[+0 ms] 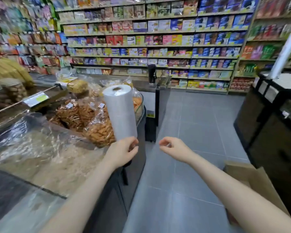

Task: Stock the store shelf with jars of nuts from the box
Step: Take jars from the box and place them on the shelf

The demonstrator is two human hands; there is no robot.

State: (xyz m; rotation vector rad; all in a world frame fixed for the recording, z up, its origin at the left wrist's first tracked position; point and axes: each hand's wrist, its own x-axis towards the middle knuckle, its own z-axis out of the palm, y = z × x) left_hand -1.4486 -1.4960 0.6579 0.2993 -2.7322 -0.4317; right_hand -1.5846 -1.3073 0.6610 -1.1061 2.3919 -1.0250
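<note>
Your left hand (123, 152) grips the bottom end of a roll of clear plastic bags (119, 111), holding it upright over the edge of the display counter (40, 165). Your right hand (173, 147) pinches a thin sheet of clear film (158, 165) pulled from the roll. The cardboard box (255, 180) sits open on the floor at your right; no jars are visible.

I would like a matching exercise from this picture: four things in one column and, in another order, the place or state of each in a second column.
1. roll of plastic bags
2. cardboard box
3. bags of baked snacks
4. right hand

a. at the lower right, on the floor
b. fingers curled, pinching thin clear film
c. held upright by the left hand
d. in the display counter on the left

Pairs: 1-c, 2-a, 3-d, 4-b
</note>
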